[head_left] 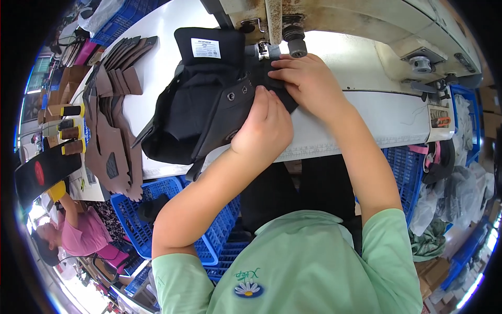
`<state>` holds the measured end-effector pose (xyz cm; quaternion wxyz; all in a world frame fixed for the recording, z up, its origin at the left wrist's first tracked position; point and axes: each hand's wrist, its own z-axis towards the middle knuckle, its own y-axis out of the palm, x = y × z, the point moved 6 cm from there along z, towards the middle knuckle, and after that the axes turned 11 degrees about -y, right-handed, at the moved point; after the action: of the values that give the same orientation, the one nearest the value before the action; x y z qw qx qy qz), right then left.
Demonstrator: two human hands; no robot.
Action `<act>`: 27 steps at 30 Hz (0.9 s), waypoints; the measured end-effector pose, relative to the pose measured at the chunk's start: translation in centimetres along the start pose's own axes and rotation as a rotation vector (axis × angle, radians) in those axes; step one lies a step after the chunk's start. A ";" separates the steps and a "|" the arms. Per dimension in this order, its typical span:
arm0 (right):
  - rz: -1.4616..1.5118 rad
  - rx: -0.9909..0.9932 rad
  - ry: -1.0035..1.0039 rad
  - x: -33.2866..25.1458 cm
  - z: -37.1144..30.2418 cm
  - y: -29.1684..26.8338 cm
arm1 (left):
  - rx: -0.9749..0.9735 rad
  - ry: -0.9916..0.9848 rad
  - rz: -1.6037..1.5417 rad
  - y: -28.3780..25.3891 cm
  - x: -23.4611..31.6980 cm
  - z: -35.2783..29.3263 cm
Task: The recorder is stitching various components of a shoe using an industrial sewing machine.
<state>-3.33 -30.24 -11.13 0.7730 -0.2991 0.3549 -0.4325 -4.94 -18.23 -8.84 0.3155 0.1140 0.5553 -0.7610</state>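
A black shoe upper (201, 102) with metal eyelets and a white label lies on the white table (366, 110) under the head of a sewing machine (334, 21). My left hand (264, 125) presses flat on the upper's eyelet panel. My right hand (308, 78) pinches the upper's edge just below the machine's needle and presser foot (269, 51).
Stacks of brown cut leather pieces (112, 125) lie at the table's left. Blue plastic crates (157, 220) stand below the table edge and another blue crate (405, 167) at right. A person in a pink shirt (78, 230) sits at lower left. Plastic bags (455, 193) pile at right.
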 end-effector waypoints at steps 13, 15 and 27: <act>-0.001 -0.017 -0.042 0.4 -0.4 0.3 | -0.021 -0.166 0.006 0.7 0.6 -0.9; -0.003 -0.016 -0.047 0.5 -0.5 0.4 | -0.023 -0.207 0.018 1.0 0.8 -1.2; 0.098 -0.090 -0.093 1.7 -0.1 0.2 | -0.188 -0.448 0.014 1.3 1.3 -0.6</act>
<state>-2.67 -31.70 -11.82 0.7946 -0.3357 0.3518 -0.3636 -5.22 -18.37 -10.74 0.4451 -0.0835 0.5392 -0.7100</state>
